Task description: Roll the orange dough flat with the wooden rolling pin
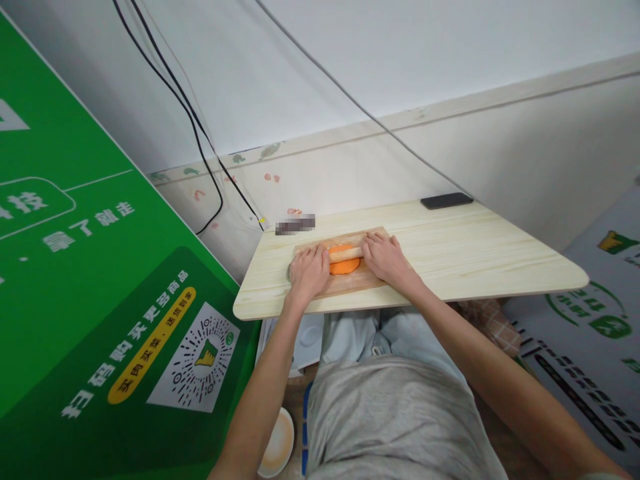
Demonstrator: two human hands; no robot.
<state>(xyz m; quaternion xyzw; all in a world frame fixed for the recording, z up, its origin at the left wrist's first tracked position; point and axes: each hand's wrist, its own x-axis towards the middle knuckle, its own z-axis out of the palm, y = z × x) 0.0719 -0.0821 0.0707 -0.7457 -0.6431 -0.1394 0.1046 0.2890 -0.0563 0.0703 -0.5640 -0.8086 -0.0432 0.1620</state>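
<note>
Resting over the two ends of a pale, cylindrical wooden rolling pin [346, 254], the left hand [310, 270] and right hand [383, 257] stand apart with fingers bent downward. Their undersides are hidden, so I cannot tell whether either grip closes fully around the wood. Holding it by its ends leaves the middle bare, probably so that pressure falls evenly there.

Beneath that bare stretch lies a flat, rounded orange piece of dough-like material [345, 267], showing on both the near and far sides of the pin. It sits on a thin, rectangular light-brown wooden board [345, 285], which likely keeps the work off the furniture below. A round rim peeks out beside the left hand, too covered to identify.

The board rests near the front edge of a pale, wood-grained tabletop [490, 253], presumably for easy reach. Toward the back, a flat black phone-like slab [447, 201] lies near the wall, perhaps to stay out of the way; a dark, blurred object [295, 225] sits at the back left. Beyond stands a large green printed panel [150, 280].
</note>
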